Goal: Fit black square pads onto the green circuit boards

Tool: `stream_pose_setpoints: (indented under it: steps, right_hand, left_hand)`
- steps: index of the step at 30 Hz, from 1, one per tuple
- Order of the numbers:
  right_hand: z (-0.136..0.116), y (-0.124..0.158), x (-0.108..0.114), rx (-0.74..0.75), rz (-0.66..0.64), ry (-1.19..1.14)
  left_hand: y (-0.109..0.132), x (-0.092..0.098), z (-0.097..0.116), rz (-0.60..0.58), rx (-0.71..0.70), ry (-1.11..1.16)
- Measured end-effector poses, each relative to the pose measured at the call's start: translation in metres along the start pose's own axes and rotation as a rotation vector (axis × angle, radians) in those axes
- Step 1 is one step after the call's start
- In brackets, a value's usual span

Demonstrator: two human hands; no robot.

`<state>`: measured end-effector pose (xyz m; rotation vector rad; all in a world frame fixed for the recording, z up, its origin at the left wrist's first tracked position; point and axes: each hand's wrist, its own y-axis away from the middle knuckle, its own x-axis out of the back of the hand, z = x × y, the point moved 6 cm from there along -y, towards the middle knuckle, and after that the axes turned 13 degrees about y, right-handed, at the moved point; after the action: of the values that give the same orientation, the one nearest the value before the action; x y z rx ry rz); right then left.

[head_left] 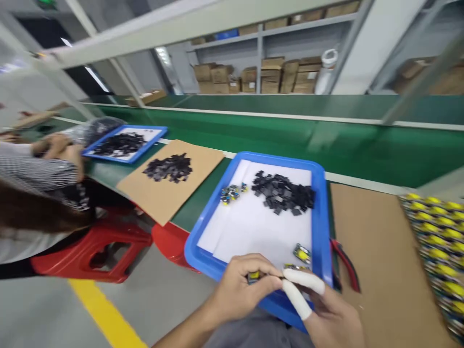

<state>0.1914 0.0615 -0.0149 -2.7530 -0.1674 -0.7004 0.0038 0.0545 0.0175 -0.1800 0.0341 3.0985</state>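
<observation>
Pinched over the tray's near edge, toward the near right corner

Holding a yellow-topped board in the left hand, with thumb and forefinger curled together around it. Held above the near edge of the blue tray, close to the near right corner. Seen only in part between the fingers; cannot tell the exact long axis, nor which end leads. Closed, with white-covered thumb and forefinger of the right hand, on a thin dark sliver at the left fingertips, directed crosswise from hand to hand. Cannot tell whether part of the board or separate.

Inside the near right corner, a loose board set aslant; just nearer, beside the right fingers, a second board, lengthwise left to right, partly covered. Toward the far right corner, a heap of black pieces. By the left edge, a cluster of small parts. Just outside the right edge and roughly along it, red-handled pliers. Farther right, brown cardboard, then rows of yellow-topped units. Past the left edge, a cardboard sheet with more black pieces.
</observation>
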Motion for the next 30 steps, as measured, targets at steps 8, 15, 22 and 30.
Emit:
stream_pose_setpoints:
  steps: [8, 15, 22, 30]
  right_hand:
    - [-0.004, -0.009, -0.010, -0.171, 0.063, -0.286]
    - [-0.012, -0.010, 0.000, -0.053, 0.079, -0.131]
    - [-0.005, -0.012, 0.003, -0.112, 0.093, -0.190]
    - [-0.015, -0.023, -0.002, -0.043, 0.075, -0.244]
  left_hand:
    - [-0.004, 0.000, 0.003, -0.001, -0.123, -0.075]
    - [-0.007, 0.000, -0.005, -0.035, -0.015, -0.008]
    - [-0.005, -0.002, -0.022, -0.077, 0.120, 0.225]
    - [-0.004, 0.000, -0.031, -0.025, 0.222, 0.272]
